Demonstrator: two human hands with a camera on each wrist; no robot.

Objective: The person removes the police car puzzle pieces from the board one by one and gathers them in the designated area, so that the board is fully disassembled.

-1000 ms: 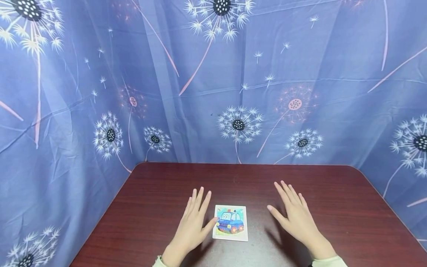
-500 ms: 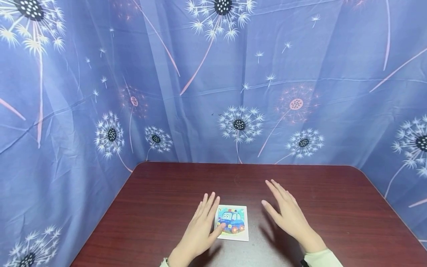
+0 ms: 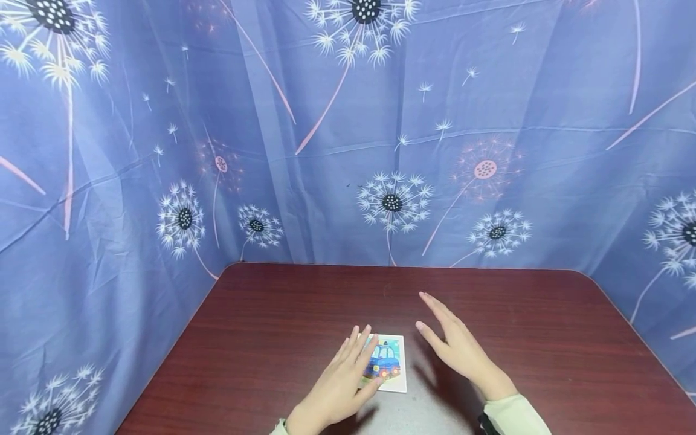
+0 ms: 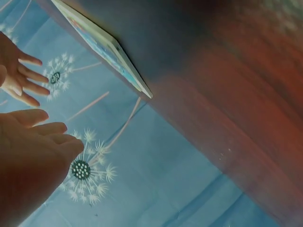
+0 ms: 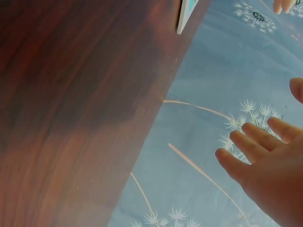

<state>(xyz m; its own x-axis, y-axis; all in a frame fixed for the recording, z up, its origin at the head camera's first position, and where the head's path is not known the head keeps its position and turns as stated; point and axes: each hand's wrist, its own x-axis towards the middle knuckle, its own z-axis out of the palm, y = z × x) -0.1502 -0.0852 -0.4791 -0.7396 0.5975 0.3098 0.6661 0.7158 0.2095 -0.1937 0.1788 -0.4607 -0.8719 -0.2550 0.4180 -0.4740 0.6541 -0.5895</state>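
Note:
A square picture puzzle board (image 3: 393, 362) with a white border and a blue cartoon car lies flat on the table. My left hand (image 3: 339, 386) hovers over its left part with fingers extended, covering that side from the head camera. To the right of the board, my right hand (image 3: 462, 350) is held in the air, fingers straight and thumb apart, holding nothing. The left wrist view catches the board (image 4: 106, 47) edge-on, apart from the left hand (image 4: 35, 151). In the right wrist view, the right hand (image 5: 270, 161) shows spread fingers, and just a corner of the board (image 5: 185, 16) is visible.
The dark red wooden table (image 3: 261, 314) has rounded far corners. Blue curtains (image 3: 326, 199) printed with dandelions hang along its back, left and right sides.
Both hands have moved inward: the left hand rightward over the board, the right hand leftward towards it. The board has stayed in place on the table.

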